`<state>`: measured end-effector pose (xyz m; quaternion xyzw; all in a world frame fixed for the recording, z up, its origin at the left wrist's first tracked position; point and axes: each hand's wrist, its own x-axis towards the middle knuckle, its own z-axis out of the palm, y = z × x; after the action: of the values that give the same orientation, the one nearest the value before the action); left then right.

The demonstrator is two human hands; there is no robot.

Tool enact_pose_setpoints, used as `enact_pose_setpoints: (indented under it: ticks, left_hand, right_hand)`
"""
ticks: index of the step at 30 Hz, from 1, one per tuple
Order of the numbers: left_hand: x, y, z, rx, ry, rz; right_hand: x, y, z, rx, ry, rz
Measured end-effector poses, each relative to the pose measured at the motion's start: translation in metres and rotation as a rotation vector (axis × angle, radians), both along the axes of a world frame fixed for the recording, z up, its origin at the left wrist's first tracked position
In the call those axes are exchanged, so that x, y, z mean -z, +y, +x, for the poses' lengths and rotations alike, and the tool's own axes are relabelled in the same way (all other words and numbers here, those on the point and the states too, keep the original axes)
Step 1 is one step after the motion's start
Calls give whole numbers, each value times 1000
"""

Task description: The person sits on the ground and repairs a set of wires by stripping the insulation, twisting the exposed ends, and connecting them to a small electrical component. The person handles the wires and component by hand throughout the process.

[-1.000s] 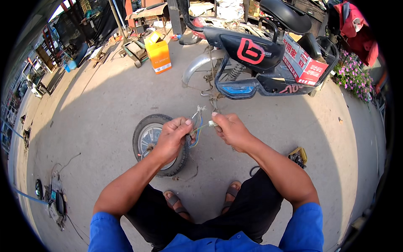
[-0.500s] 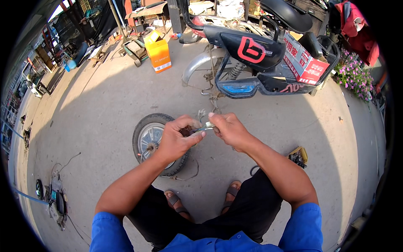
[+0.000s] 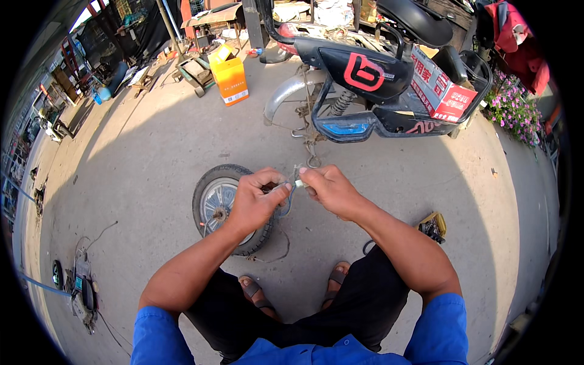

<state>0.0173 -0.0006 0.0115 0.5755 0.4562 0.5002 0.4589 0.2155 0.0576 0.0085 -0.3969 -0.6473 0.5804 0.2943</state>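
Note:
In the middle of the head view my left hand (image 3: 260, 199) pinches thin wires (image 3: 290, 198) between thumb and fingers. Facing it, my right hand (image 3: 331, 190) is closed on a small white wire connector (image 3: 298, 183). The fingertips nearly meet, and the fine ends of the wires are partly hidden by them. Below and left of my left hand a spoked-look motor wheel (image 3: 204, 204) with a black tyre lies on the ground. Its right side is hidden by my left hand and forearm.
Ahead stands a black electric scooter (image 3: 365, 70) without its wheel at the silver fender (image 3: 283, 100), a red-and-white box (image 3: 438, 91) on its footboard. An orange carton (image 3: 230, 82) stands far left. Loose parts (image 3: 82, 292) lie at left; a yellow-edged container (image 3: 433, 226) sits right.
The hands have shifted slightly against each other, and the white connector sits lower between them. A bluish wire loop now hangs beneath the fingers. The wheel and scooter stay put.

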Motion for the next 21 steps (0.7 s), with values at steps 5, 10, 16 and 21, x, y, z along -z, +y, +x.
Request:
enact_pose_setpoints:
  ticks: [5,10,16,21]
  left_hand:
    - [13,3,-8,98,-62,-92]
    - [-2,-3,2,135,-71,-97]
    - [5,-1,-4,130,4,-52]
    - [7,0,-7,83,-73,-62]
  right_hand:
    - [-3,-2,-3,-14,22,-48]
    - [0,-4,-2,-67,-65,267]
    - [-9,-10,-1,-32,-11,113]
    - [-22,-12,5,-35,215,-170]
